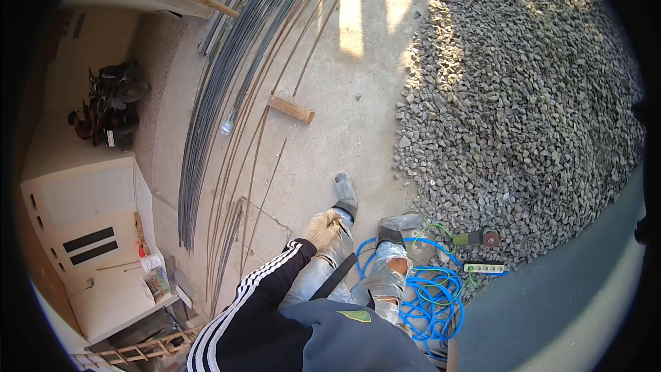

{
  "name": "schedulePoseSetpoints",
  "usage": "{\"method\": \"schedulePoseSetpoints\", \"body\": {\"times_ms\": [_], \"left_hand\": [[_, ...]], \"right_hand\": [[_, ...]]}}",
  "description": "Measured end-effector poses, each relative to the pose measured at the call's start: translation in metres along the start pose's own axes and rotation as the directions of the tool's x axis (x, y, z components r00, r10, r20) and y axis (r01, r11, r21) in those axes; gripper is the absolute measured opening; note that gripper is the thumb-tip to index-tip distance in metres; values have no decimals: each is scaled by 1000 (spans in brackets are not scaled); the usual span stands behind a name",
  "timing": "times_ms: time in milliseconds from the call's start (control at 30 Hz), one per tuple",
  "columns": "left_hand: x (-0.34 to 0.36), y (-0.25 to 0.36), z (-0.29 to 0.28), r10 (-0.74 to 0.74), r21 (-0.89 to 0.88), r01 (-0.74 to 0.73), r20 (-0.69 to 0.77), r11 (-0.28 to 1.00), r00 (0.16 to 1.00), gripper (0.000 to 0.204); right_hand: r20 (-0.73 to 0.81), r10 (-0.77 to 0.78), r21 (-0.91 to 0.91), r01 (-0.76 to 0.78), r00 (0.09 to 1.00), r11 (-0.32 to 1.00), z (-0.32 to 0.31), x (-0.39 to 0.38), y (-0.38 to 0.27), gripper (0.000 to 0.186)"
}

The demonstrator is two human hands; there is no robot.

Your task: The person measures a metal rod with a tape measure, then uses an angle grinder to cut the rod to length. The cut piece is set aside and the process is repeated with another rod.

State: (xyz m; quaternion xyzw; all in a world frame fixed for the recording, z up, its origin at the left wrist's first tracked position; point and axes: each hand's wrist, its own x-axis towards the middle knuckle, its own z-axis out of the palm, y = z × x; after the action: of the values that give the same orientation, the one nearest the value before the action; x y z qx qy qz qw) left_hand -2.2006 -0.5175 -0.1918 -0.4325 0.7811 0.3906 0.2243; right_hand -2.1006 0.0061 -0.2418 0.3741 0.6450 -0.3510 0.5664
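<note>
My left hand [321, 229], in a pale work glove, hangs beside my left knee. Its fingers are curled together, and what they hold, if anything, is hidden. A black sleeve with white stripes covers that arm. A dark strap-like strip [334, 277] hangs between my legs, over torn, dusty jeans. My right hand is out of view. By my right boot [399, 224], loops of blue hose or cable [435, 303] lie tangled with a thin green cord. A green angle grinder [469, 238] with a reddish disc rests at the gravel's edge, above a white power strip [484, 269].
A large gravel heap [523, 110] fills the right side. Long steel rods [217, 110] run along the concrete floor at left, with a wooden block [291, 109] and a plastic bottle [226, 126] near them. Beyond are a motorcycle [113, 103] and a wooden ladder [141, 351].
</note>
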Motion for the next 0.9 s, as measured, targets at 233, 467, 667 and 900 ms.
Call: {"method": "schedulePoseSetpoints", "body": {"times_ms": [233,467,667,900], "left_hand": [[-43,-112,-80,-220,-334,192,-47,923,974,34],[-86,-233,-144,-566,-600,413,-80,685,821,37],[-128,-269,-122,-772,-816,415,-59,402,633,39],[-146,-234,-78,-906,-900,405,29,160,422,41]], "right_hand": [[-160,-159,-81,148,974,986,10,-75,-174,17],[-151,-345,-264,298,926,917,115,-120,-359,16],[39,-400,-508,363,916,781,237,-104,-507,16],[172,-438,-786,391,882,478,421,-17,-684,21]]}}
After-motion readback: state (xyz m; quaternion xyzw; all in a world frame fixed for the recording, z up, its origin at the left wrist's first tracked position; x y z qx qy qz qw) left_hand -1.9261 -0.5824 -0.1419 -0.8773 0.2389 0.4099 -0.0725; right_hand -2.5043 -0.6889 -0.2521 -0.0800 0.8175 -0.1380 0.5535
